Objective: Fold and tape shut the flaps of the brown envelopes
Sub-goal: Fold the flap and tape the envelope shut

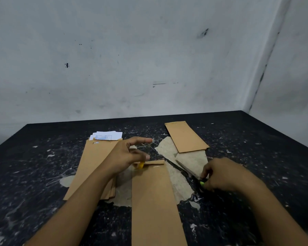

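Note:
A long brown envelope point(153, 201) lies in front of me with its top flap point(154, 162) folded down. My left hand point(126, 155) hovers over the flap's left end. Its lower fingers curl round a small yellow tape roll point(140, 165), and its index finger points right, where a faint clear strip of tape point(155, 141) shows. My right hand point(222, 174) grips the green-and-black handles of scissors point(183, 168). The open blades point up-left toward the flap's right corner.
A stack of brown envelopes point(94, 166) with white papers point(107, 136) sticking out at the top lies to the left, partly under my left forearm. Another brown stack point(185, 137) lies at the back right. The dark table point(43, 166) is scratched, with worn pale patches.

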The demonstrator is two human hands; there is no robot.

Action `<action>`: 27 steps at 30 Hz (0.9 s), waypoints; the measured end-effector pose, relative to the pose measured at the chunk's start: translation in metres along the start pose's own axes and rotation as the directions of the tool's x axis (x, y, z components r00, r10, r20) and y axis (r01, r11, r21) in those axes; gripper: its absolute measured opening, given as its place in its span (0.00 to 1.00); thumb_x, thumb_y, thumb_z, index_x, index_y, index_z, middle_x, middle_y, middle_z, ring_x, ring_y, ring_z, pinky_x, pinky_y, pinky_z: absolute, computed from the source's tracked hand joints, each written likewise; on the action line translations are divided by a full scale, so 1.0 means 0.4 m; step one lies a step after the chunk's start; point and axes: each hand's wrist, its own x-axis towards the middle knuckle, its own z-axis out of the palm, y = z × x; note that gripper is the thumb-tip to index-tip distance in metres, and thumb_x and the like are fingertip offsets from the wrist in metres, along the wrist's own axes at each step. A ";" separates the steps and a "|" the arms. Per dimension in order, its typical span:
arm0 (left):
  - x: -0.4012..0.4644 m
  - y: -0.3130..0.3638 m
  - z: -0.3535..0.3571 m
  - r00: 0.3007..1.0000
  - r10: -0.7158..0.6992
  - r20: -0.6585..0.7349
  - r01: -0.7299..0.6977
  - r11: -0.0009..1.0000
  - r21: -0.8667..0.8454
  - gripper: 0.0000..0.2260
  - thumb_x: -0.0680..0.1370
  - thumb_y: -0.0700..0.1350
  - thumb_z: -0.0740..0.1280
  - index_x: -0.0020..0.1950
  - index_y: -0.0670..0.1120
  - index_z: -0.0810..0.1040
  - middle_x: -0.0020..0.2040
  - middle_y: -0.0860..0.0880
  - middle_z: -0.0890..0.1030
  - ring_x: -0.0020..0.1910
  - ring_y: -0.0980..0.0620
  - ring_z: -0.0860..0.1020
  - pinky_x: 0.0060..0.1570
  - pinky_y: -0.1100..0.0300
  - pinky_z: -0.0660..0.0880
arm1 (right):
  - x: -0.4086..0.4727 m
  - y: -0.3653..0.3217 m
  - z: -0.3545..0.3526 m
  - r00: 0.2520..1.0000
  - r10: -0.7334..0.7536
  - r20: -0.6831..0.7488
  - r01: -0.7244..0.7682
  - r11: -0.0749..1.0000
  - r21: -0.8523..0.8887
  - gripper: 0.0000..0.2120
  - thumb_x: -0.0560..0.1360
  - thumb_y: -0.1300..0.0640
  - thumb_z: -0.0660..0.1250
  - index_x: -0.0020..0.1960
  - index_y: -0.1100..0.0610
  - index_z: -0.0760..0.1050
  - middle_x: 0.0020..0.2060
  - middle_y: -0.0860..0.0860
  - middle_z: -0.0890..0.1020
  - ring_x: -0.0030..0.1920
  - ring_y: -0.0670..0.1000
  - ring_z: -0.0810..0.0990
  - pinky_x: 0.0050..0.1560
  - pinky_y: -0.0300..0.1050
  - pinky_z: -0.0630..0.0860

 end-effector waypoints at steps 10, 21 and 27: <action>-0.005 0.004 0.027 1.000 -0.007 0.003 0.008 0.998 -0.056 0.20 0.73 0.33 0.74 0.63 0.47 0.80 0.46 0.41 0.87 0.48 0.45 0.86 0.50 0.60 0.81 | -0.004 -0.069 -0.041 0.996 -0.058 0.072 0.054 0.998 0.045 0.21 0.71 0.43 0.76 0.60 0.48 0.78 0.48 0.44 0.78 0.48 0.45 0.79 0.45 0.40 0.78; -0.011 0.017 0.043 0.999 -0.047 -0.012 0.045 0.988 -0.148 0.19 0.72 0.33 0.74 0.61 0.45 0.82 0.44 0.37 0.86 0.42 0.46 0.86 0.42 0.61 0.80 | 0.114 -0.221 0.108 0.951 -0.253 -0.181 0.303 0.630 0.715 0.19 0.67 0.42 0.79 0.50 0.52 0.82 0.41 0.52 0.86 0.40 0.53 0.86 0.43 0.57 0.84; -0.008 0.011 0.096 0.952 -0.053 -0.303 0.013 0.991 -0.131 0.17 0.71 0.33 0.76 0.57 0.48 0.84 0.43 0.46 0.87 0.43 0.50 0.86 0.41 0.53 0.83 | 0.133 -0.218 0.132 0.936 -0.123 -0.331 0.332 0.623 0.708 0.20 0.60 0.38 0.77 0.43 0.51 0.83 0.37 0.51 0.85 0.39 0.52 0.85 0.44 0.60 0.82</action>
